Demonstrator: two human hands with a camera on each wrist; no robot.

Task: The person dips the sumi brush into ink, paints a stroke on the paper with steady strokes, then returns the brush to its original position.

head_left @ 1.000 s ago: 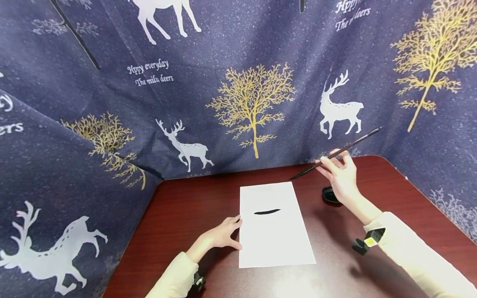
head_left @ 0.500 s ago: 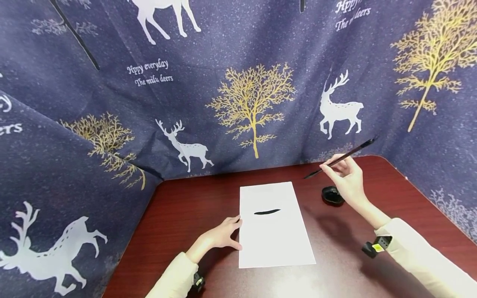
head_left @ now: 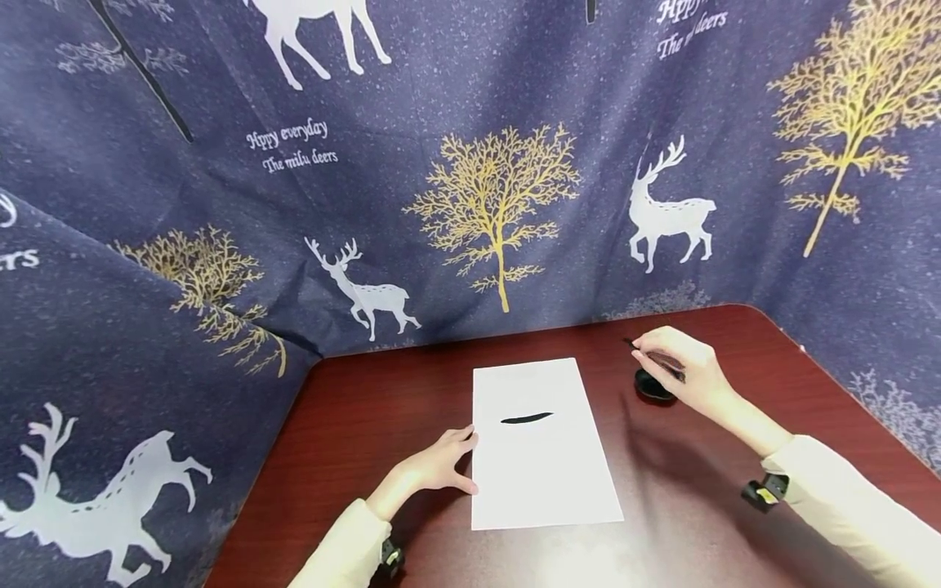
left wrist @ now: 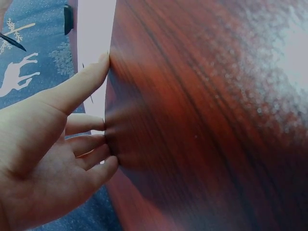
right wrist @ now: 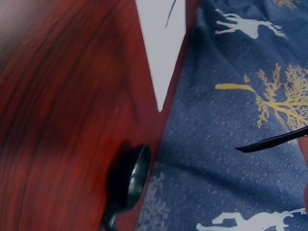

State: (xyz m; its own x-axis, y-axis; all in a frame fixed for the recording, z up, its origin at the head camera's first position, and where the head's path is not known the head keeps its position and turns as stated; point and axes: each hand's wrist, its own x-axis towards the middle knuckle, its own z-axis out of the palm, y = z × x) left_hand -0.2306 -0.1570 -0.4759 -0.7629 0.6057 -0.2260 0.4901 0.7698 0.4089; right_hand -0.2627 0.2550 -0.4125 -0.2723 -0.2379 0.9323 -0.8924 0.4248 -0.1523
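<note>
A white sheet of paper [head_left: 544,478] with one thick black stroke [head_left: 526,418] lies on the table. My left hand [head_left: 439,463] rests at the sheet's left edge, thumb and fingers spread; the left wrist view shows the fingertips of that hand [left wrist: 57,130] along the edge. Behind and right of the sheet, my right hand [head_left: 691,369] pinches a dark writing brush [head_left: 629,343], mostly covered by the hand in the head view. Its black, slightly bent tip [right wrist: 260,145] is in the air in the right wrist view. Below the hand sits a small black ink dish [head_left: 653,387].
The dark red wooden table [head_left: 382,392] meets a blue cloth [head_left: 441,98] printed with deer and trees at the back and sides. In the right wrist view the ink dish [right wrist: 137,179] stands near the table's back edge.
My right hand has moved right and down toward the ink dish with the brush, whose shaft has swung from plainly visible to mostly hidden. My left hand and the sheet have stayed put.
</note>
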